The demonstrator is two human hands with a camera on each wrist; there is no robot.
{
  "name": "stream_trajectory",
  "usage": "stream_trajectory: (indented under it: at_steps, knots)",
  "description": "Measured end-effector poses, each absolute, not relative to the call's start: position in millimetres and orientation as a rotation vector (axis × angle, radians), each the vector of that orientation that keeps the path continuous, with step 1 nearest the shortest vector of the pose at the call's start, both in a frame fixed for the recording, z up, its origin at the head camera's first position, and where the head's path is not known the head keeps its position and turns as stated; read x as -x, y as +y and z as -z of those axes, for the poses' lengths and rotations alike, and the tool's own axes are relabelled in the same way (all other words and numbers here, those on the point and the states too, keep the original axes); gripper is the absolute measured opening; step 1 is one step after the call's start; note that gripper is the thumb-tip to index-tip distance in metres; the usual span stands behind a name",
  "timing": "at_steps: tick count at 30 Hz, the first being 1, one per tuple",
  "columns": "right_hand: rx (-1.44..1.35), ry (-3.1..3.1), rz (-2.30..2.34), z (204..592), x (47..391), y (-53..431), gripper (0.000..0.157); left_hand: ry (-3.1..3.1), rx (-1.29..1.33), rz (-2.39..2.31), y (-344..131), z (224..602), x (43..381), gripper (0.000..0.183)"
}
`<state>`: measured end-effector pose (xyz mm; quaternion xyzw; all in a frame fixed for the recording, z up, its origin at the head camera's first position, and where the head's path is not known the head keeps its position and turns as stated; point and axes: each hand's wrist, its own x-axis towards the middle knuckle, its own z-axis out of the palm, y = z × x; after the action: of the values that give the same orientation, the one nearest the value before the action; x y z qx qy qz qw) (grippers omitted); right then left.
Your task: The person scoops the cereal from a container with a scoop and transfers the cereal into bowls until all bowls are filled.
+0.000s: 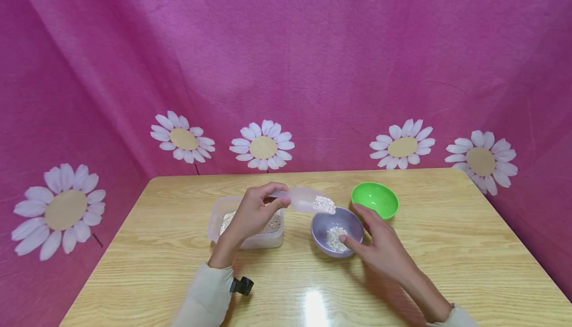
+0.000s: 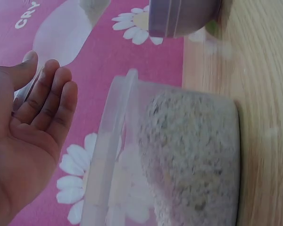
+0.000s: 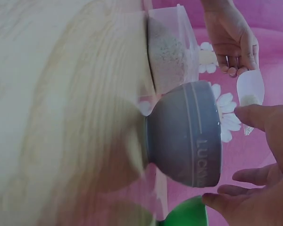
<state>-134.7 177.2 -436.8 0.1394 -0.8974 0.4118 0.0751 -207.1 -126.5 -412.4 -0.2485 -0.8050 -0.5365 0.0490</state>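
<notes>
My left hand (image 1: 255, 211) pinches the handle of a translucent plastic scoop (image 1: 303, 199). White, oat-like flakes (image 1: 323, 204) lie at the scoop's front end, which is above the far rim of a purple bowl (image 1: 352, 223). A small heap of the same flakes (image 1: 334, 239) sits inside that bowl. Spread around the bowl's right side is my right hand (image 1: 385, 248), its thumb over the near rim. In the right wrist view its fingers (image 3: 251, 176) appear apart from the bowl wall.
A clear plastic tub (image 1: 261, 242) of flakes stands left of the purple bowl, below the left forearm. Behind the right hand sits a green bowl (image 1: 374, 199). The wooden table (image 1: 156, 247) meets a pink flowered curtain (image 1: 330, 93) at the back.
</notes>
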Motion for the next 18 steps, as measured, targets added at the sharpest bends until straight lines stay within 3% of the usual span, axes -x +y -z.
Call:
stream_trajectory:
  at_steps: [18]
  knots:
    - [-0.422, -2.720, -1.299, 441, 133, 184, 0.085, -2.554, 0.861, 1.544, -113, 415, 204, 0.013]
